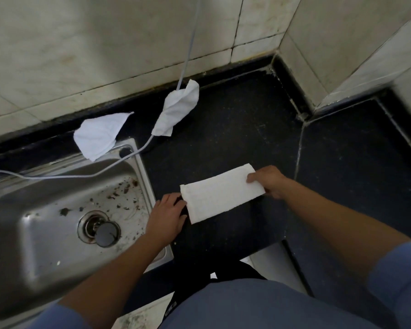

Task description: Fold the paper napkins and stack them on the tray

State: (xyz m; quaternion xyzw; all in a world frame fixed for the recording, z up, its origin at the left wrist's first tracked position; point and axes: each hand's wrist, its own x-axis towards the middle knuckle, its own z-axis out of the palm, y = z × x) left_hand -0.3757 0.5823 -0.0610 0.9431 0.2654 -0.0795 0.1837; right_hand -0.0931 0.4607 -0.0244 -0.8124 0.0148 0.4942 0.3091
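Beside the steel sink, the left hand rests almost flat at the left edge of the folded napkin, grip unclear to me, while the right hand pinches its right end, thumb on top. The napkin, at the front of the dark tabletop, looks light, soft and easy to tear, so the short ends seem the best hold; tiled walls close the corner.

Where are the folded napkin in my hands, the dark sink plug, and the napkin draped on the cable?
folded napkin (222, 193): head view, middle of its top face.
sink plug (107, 234): head view, centre of the dark round cap.
draped napkin (176, 108): head view, middle of the hanging sheet.
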